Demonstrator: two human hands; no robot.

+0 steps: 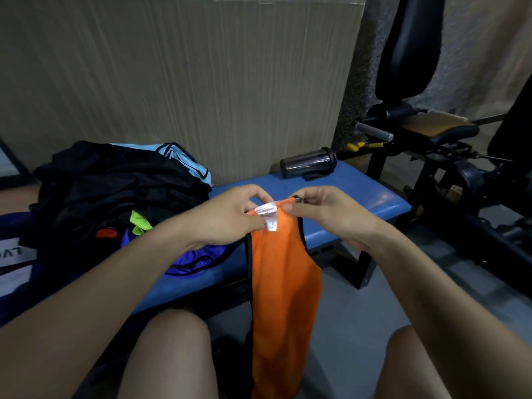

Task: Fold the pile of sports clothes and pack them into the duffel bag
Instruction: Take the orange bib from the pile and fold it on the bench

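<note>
Both hands hold an orange bib [283, 283] up by its top edge, just in front of the blue bench [359, 197]. The left hand [230, 217] pinches the fabric beside the white label [269, 216], and the right hand [322, 211] pinches the black-trimmed corner a little to the right. Each grip is closed on the bib. Held this way, the bib hangs straight down between the knees, so its weight pulls it flat; that looks like a way to find the top and line up the edges before the first fold.

The pile [115, 191] of clothes waits on the left part of the bench, mostly black, with light blue at the far side and green and purple at the near side. It sits within easy reach of the left hand, likely so the next piece can be drawn without shifting.

A dark bottle [308, 164] lies on its side at the far right end of the bench, well apart from the work. A dark blue shape at the left edge may be the bag, but I cannot tell.
</note>
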